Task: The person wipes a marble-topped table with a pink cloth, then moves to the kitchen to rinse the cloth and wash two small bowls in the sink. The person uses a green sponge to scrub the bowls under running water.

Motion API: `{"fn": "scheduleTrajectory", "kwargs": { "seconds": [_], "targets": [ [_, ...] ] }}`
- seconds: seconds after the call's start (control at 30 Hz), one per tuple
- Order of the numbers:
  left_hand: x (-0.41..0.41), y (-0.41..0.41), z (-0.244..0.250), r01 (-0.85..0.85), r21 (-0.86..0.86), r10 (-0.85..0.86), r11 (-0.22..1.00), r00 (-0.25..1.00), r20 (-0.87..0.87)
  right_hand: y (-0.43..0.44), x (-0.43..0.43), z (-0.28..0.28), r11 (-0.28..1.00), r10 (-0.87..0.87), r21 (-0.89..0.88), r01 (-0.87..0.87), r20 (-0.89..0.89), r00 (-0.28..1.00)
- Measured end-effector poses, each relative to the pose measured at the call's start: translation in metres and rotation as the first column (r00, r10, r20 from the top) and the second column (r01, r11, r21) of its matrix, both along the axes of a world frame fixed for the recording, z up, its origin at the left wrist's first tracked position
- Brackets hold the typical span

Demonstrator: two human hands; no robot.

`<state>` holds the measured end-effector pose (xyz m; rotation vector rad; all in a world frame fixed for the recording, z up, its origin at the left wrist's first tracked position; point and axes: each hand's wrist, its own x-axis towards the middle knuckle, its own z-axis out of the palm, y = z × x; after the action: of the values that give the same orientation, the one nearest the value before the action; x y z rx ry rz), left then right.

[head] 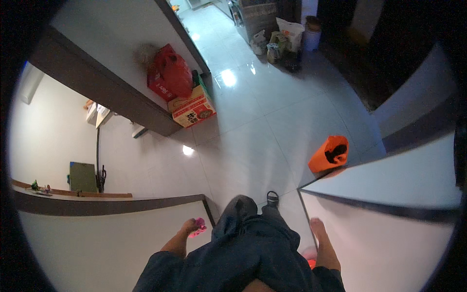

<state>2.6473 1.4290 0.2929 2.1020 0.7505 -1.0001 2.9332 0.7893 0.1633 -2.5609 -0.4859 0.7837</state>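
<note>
My left hand is low at the left of the view, closed on a crumpled pink cloth that hangs beside the corner of a white wall. My right hand hangs at the lower right next to another white wall; it is blurred, and no object shows in it. Whether its fingers are apart I cannot tell. Between the hands are my dark trousers, and one foot in a black sandal is on the tiled floor.
An orange bag stands by the right wall corner. A printed carton and red bags sit against the left wall. Farther ahead, several bags stand beside a cabinet. A doorway opens at left, with a green board.
</note>
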Motion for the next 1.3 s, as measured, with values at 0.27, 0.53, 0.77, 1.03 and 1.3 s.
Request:
{"fn": "scheduleTrajectory", "kwargs": {
  "seconds": [0.27, 0.53, 0.77, 1.03, 1.3],
  "targets": [
    [0.037, 0.060, -0.024, -0.146, 0.151, 0.173, 0.978, 0.967, -0.186, 0.206, 0.241, 0.079, 0.850, -0.336, 0.272, 0.451, -0.381, 0.862],
    [0.231, 0.236, -0.065, -0.387, -0.153, 0.391, 0.909, 0.920, -0.003, 0.249, 0.272, 0.042, 0.825, -0.381, 0.150, 0.545, -0.565, 0.732],
    [0.592, 0.332, -0.044, -0.411, -0.391, 0.540, 0.824, 0.779, 0.318, 0.199, 0.313, 0.018, 0.788, -0.483, -0.016, 0.615, -0.635, 0.602],
    [0.699, 0.463, -0.039, -0.455, -0.209, 0.501, 0.865, 0.802, 0.325, 0.382, 0.444, 0.015, 0.977, -0.209, -0.085, 0.196, -0.563, 0.799],
    [0.694, 0.479, -0.041, -0.560, -0.294, 0.589, 0.774, 0.808, 0.011, 0.447, 0.776, 0.027, 0.998, 0.017, -0.058, -0.016, 0.009, 1.000]
  ]
}}
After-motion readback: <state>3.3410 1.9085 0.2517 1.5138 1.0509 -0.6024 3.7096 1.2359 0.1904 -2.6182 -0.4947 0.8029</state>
